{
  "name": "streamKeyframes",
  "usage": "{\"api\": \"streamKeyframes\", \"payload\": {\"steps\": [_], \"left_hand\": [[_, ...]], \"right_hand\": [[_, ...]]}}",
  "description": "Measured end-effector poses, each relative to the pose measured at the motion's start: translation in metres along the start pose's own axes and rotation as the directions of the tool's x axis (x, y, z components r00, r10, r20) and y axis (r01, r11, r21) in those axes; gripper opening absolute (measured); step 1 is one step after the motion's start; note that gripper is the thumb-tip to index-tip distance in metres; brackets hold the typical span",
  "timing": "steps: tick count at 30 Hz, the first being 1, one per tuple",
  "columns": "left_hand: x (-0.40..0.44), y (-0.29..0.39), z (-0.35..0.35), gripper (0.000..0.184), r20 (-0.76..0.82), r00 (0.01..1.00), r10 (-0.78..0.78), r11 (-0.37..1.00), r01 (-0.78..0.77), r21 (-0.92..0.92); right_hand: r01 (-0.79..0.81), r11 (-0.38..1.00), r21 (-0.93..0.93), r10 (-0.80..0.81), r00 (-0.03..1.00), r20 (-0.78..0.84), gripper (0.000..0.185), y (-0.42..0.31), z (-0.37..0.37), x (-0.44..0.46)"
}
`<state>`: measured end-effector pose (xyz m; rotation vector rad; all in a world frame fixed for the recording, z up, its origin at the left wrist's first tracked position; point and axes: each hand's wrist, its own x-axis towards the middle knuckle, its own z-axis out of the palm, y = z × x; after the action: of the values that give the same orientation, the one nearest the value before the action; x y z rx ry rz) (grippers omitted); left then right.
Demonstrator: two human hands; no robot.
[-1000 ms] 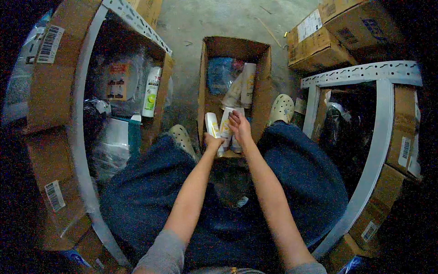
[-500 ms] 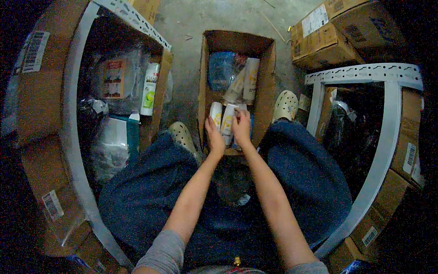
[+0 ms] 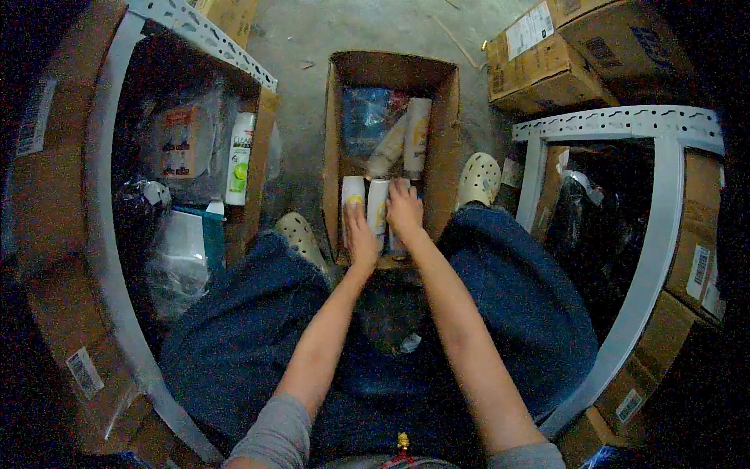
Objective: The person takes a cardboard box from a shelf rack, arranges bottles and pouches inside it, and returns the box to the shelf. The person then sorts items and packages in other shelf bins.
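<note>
Inside the open cardboard box on the floor, several white bottles with yellow print lie side by side at the near end. My left hand lies with its fingers stretched along the left white bottle. Beside it rests the middle white bottle, between my hands. My right hand is bent over another white bottle at the right, which it mostly covers. Farther in are a white bottle, a tilted wrapped bottle and a blue plastic-wrapped pack.
At left, a shelf frame surrounds a box holding a green-and-white bottle and wrapped goods. Another white metal frame stands at right, with cardboard cartons behind it. My clogs flank the box.
My left hand has shifted onto the front of the left bottle. My right hand has moved off the middle bottle toward the right one. The whole view has slid slightly left.
</note>
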<state>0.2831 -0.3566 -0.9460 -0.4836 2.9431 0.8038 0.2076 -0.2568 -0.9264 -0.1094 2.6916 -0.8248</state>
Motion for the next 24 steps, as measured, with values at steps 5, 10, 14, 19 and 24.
{"api": "streamKeyframes", "payload": {"steps": [5,10,14,19,24], "left_hand": [[0.013,0.023,-0.006,0.057,0.216,0.951,0.221,0.911,-0.280,0.302],[0.020,0.019,0.000,0.061,0.337,0.926,0.172,0.876,-0.300,0.378],[0.023,0.023,0.003,0.060,0.315,0.939,0.139,0.852,-0.275,0.445],[0.013,0.023,0.003,0.053,0.366,0.927,0.087,0.767,-0.296,0.569],[-0.012,0.030,-0.005,0.047,0.262,0.965,0.021,0.829,-0.164,0.535]], "right_hand": [[-0.148,0.988,0.045,0.146,0.988,0.039,0.043,0.005,-0.008,0.018],[-0.212,0.830,0.516,0.370,0.901,-0.226,0.051,-0.008,-0.031,0.054],[-0.366,0.839,0.403,0.457,0.876,-0.154,0.057,-0.018,-0.028,0.071],[-0.423,0.841,0.337,0.453,0.891,-0.013,0.065,0.002,-0.013,0.087],[-0.345,0.847,0.405,0.410,0.908,-0.082,0.068,0.016,-0.008,0.086]]}}
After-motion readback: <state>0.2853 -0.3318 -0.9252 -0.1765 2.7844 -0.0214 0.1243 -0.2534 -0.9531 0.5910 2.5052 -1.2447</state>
